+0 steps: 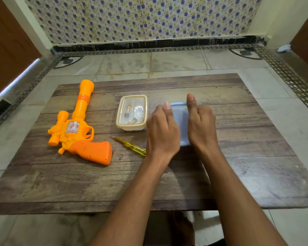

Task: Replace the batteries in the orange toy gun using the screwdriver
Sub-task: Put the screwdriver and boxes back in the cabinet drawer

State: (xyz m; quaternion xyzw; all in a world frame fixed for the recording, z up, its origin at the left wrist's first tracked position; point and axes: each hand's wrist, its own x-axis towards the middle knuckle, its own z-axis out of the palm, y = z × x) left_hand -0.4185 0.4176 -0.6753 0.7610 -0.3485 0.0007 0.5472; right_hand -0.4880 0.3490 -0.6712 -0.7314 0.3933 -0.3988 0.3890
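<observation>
On the wooden board (167, 183), 2 bare forearms reach forward. The left hand (163, 132) and right hand (202, 125) flank a blue-lidded container (180, 121), fingers curled around its sides, both thumbs raised above the lid; its contents are hidden. Just left of the left wrist lies the yellow screwdriver (130, 145), tip pointing away. Further left rests the orange toy gun (78, 126), barrel pointing away. Beyond the screwdriver sits a cream container (132, 112) with a clear lid, holding at least 2 batteries (128, 110).
</observation>
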